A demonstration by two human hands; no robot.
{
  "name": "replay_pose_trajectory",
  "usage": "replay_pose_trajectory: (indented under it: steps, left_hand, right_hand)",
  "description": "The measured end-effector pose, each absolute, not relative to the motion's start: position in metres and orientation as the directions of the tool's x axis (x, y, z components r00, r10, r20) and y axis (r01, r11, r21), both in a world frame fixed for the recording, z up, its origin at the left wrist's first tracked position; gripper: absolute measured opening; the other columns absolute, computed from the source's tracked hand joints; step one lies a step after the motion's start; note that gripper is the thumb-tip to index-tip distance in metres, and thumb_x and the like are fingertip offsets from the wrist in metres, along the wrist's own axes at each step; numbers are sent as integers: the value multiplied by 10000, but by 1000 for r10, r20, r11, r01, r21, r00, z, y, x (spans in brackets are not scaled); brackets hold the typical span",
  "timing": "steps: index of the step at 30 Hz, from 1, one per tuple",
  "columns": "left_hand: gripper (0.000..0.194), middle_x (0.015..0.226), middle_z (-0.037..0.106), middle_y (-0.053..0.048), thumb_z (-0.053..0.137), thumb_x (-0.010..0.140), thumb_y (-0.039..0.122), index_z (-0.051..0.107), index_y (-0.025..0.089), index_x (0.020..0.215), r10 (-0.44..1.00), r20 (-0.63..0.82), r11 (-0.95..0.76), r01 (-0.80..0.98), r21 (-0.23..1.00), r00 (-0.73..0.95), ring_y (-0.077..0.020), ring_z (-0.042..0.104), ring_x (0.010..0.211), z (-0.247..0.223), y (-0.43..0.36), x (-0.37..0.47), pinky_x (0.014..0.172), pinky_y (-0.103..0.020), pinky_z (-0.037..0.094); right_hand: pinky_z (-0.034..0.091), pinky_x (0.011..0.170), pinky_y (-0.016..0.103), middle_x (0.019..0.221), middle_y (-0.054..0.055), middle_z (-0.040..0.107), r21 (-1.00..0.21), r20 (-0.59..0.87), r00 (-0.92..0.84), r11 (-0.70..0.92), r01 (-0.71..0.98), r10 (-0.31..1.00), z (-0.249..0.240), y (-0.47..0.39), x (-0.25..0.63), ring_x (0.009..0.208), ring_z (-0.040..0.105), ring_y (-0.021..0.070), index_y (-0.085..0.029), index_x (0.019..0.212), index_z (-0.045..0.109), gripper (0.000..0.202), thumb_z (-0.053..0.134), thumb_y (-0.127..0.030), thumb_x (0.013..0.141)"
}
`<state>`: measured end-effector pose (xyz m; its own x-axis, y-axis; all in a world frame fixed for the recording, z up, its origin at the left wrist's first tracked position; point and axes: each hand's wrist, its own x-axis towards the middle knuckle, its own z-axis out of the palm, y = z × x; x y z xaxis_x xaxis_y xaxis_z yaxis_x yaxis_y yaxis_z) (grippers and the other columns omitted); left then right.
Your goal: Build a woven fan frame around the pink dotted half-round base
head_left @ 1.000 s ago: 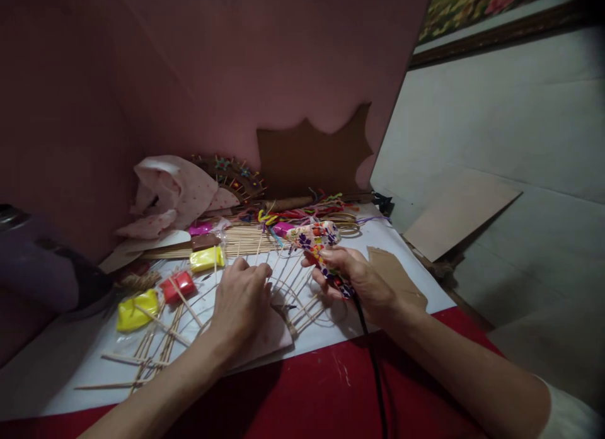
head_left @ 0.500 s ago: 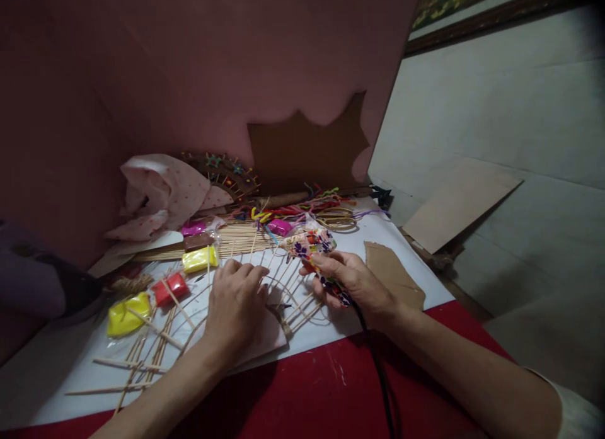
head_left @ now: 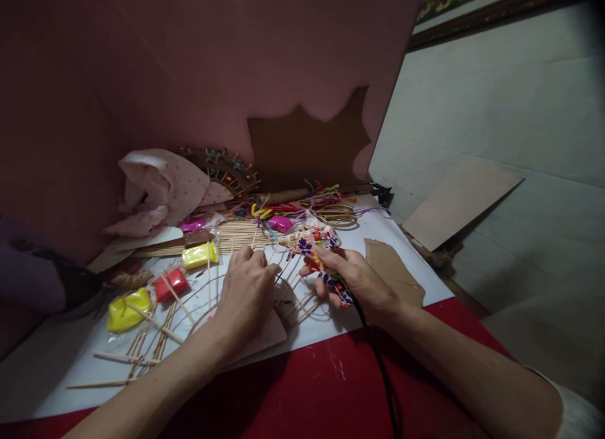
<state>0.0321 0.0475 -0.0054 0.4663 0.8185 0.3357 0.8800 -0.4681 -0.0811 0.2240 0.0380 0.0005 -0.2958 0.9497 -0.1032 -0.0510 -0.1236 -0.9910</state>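
My right hand is wrapped round the handle of a flower-patterned hot glue gun, whose nozzle points left. A black cord trails from the handle over the table's front edge. My left hand is closed, its fingers bent down over a semicircular piece with thin wooden sticks fanning out from its rim. Its fingertips are hidden, so what they pinch cannot be made out. Between the hands, several sticks stick out to the right, below the glue gun.
Clay packets, yellow and red, lie at left near loose sticks. Behind are a stick bundle, a dotted cloth, coloured yarn, gold-handled scissors and cut cardboard. Another cardboard piece lies right.
My left hand has shifted slightly right and up over the semicircular piece, closer to the glue gun. The right hand with the glue gun has moved only a little to the right.
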Motion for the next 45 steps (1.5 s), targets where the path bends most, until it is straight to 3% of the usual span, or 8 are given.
replay_pose_trajectory:
  steps: [5, 8, 13, 19, 23, 28, 33, 45]
  left_hand:
    - [211, 749, 601, -82, 519, 823, 199, 684, 203, 692, 810, 358, -465, 881, -88, 464, -243, 413, 789, -10, 48, 33, 679, -372, 352]
    - [182, 764, 607, -82, 529, 811, 175, 702, 202, 763, 811, 386, -465, 885, -30, 439, -242, 412, 802, -13, 48, 31, 697, -372, 364]
    - [258, 734, 608, -73, 499, 772, 66, 713, 198, 833, 796, 479, -474, 874, 111, 370, -226, 422, 784, -9, 50, 19, 686, -357, 381]
    - [203, 723, 604, -46, 528, 774, 113, 691, 187, 868, 777, 543, -505, 831, 234, 319, -205, 428, 750, -5, 57, 0, 683, -344, 381]
    - [233, 744, 616, -55, 537, 756, 100, 710, 213, 864, 814, 429, -503, 845, 180, 393, -226, 436, 809, -13, 58, 10, 699, -346, 385]
    - [193, 802, 613, -88, 582, 744, 153, 726, 223, 853, 840, 311, -466, 885, -5, 445, -267, 431, 844, -12, 56, 27, 739, -405, 371]
    - [158, 854, 603, -98, 566, 773, 167, 715, 218, 778, 828, 315, -464, 883, -78, 463, -277, 423, 887, -10, 51, 26, 761, -417, 369]
    - [286, 800, 646, -69, 554, 750, 76, 741, 276, 667, 808, 440, -481, 870, 109, 391, -250, 430, 860, -14, 51, 14, 759, -410, 382]
  right_hand:
    - [274, 329, 187, 378, -24, 458, -989, -138, -286, -120, 82, 948, 9, 33, 223, 305, 356, 52, -134, 632, 578, 489, 417, -535, 860]
    - [261, 321, 174, 378, -51, 422, -983, -151, -285, -114, 143, 946, 14, 32, 225, 313, 331, 42, -158, 562, 514, 391, 503, -435, 836]
    - [264, 300, 168, 413, -48, 468, -942, -261, -288, -178, 284, 921, 18, 34, 229, 306, 351, 41, -165, 567, 513, 280, 553, -316, 799]
    - [274, 306, 175, 412, -40, 469, -914, -287, -297, -168, 369, 910, 15, 37, 229, 318, 369, 50, -159, 602, 566, 225, 579, -309, 768]
    - [255, 301, 178, 453, -58, 466, -944, -253, -207, -193, 269, 945, 11, 39, 230, 331, 358, 44, -171, 630, 528, 165, 645, -269, 693]
    - [307, 308, 152, 490, -42, 525, -962, -264, -300, -226, 154, 917, 6, 42, 233, 367, 422, 50, -151, 690, 560, 122, 631, -249, 704]
    - [399, 334, 157, 487, 13, 578, -915, -371, -385, -260, 310, 845, 10, 39, 229, 386, 504, 72, -104, 681, 610, 247, 543, -307, 805]
    - [285, 255, 151, 389, 2, 508, -849, -461, -400, -262, 460, 792, 12, 33, 225, 284, 386, 47, -121, 589, 603, 406, 488, -420, 839]
